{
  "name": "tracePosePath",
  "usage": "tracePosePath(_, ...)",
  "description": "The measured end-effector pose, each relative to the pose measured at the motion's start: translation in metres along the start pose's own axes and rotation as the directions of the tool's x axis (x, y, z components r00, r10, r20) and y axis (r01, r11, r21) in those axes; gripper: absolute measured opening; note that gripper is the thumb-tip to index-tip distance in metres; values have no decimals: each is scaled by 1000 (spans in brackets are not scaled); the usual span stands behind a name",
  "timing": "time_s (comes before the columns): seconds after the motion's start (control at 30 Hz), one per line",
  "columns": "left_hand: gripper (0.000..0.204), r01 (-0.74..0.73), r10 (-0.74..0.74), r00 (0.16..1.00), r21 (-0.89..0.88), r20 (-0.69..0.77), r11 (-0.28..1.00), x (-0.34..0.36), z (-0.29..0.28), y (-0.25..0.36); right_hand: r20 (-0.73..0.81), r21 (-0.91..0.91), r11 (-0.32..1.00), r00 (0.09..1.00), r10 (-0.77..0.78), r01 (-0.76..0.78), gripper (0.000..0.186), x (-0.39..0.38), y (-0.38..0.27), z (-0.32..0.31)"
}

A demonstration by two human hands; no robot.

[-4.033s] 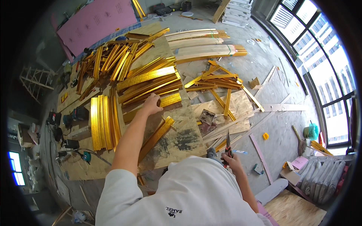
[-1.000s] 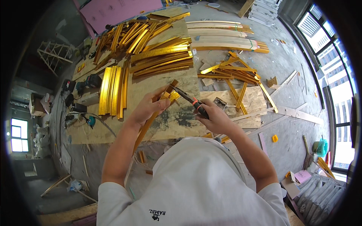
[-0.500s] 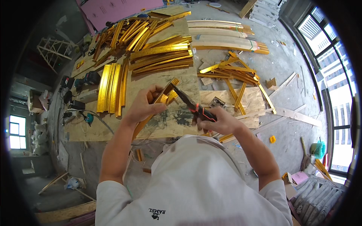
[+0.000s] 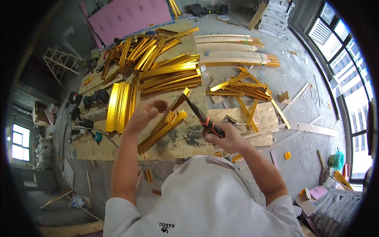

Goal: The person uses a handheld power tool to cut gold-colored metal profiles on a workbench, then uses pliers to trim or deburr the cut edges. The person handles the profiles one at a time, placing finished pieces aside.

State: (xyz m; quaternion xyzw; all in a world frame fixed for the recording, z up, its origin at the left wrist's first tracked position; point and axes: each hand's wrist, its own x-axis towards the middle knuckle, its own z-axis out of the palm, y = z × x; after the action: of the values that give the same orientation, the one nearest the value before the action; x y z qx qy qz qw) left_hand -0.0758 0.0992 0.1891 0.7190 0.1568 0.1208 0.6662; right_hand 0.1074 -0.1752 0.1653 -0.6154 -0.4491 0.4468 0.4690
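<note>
My right hand (image 4: 226, 138) is closed around the black-and-red handles of a pair of pliers (image 4: 197, 111), held above the table. At the pliers' tips is the upper end of a gold strip (image 4: 179, 99), slanting down toward my left hand. My left hand (image 4: 144, 115) is raised beside this strip, its fingers loosely curled and apart, slightly blurred, with nothing visible in them. Below it, more gold strip (image 4: 166, 132) lies slanted across the table's near part. Whether the two pieces join is hard to see.
The wooden table (image 4: 189, 134) bears stacked gold strips (image 4: 169, 75), a jumbled pile (image 4: 138, 51) behind them and upright-lying strips (image 4: 118, 106) at left. A cordless tool (image 4: 98, 98) sits on the left side. Offcuts (image 4: 248, 87) and bundled boards (image 4: 237, 51) lie on the floor at right.
My left hand has come off the gold strip it was gripping and moved slightly left. The pliers remain in my right hand at the strip's end. The view has tilted up slightly.
</note>
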Motion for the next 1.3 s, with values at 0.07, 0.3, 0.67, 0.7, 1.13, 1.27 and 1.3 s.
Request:
tracePosePath(0.07,75,185,-182,948,-16,-262,983,-8,-21,-8,-75,-331,902,945,-318,278,21,-2,-5,-3)
tracePosePath(0.3,98,381,-355,924,-397,141,835,33,-5,-40,213,-842,295,781,-587,451,19,4,-13,7)
tracePosePath(0.67,44,20,-41,955,-77,-294,997,74,-8,9,62,-847,498,965,-254,185,34,-4,28,13)
tracePosePath(0.7,45,-1,3,970,9,-241,1000,69,-6,9,1,-718,679,975,-221,154,34,-2,36,0)
tracePosePath(1.13,54,122,-106,992,302,-68,945,40,60,11,-31,-446,883,983,-182,149,22,17,-1,-33)
tracePosePath(1.27,46,78,-74,997,309,-23,948,38,54,5,2,-450,882,987,-159,143,23,16,-9,-32)
tracePosePath(1.3,47,86,-85,996,310,-17,947,36,52,5,40,-384,911,989,-143,147,22,15,-13,-33)
